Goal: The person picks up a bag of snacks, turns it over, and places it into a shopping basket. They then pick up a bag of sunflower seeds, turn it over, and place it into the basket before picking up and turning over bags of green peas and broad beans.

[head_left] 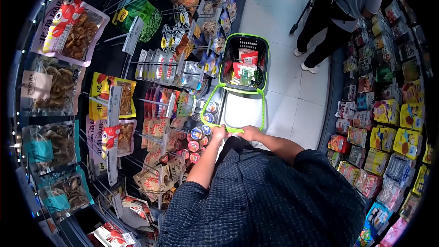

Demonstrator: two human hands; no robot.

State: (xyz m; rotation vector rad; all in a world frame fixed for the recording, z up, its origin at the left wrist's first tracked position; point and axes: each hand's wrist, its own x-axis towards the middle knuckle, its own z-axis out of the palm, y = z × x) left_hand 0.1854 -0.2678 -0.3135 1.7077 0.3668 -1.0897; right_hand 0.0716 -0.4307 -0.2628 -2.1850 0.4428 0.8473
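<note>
Count, head view: one shopping basket (243, 62) with one green handle loop (231, 129). Two hands on the handle: left hand (218, 132), right hand (249, 132). One other person (340, 9) stands in the aisle. Packets in the basket: number unclear.

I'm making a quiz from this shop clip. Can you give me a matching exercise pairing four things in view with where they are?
Things:
1. left hand
2. shopping basket
3. other person
4. red-and-pink snack bag

Places:
A. hanging at the upper left of the shelf wall
B. on the green handle, beside the right hand
C. standing at the top right of the aisle
D. on the floor ahead, holding packets

Pairs: 1-B, 2-D, 3-C, 4-A
</note>
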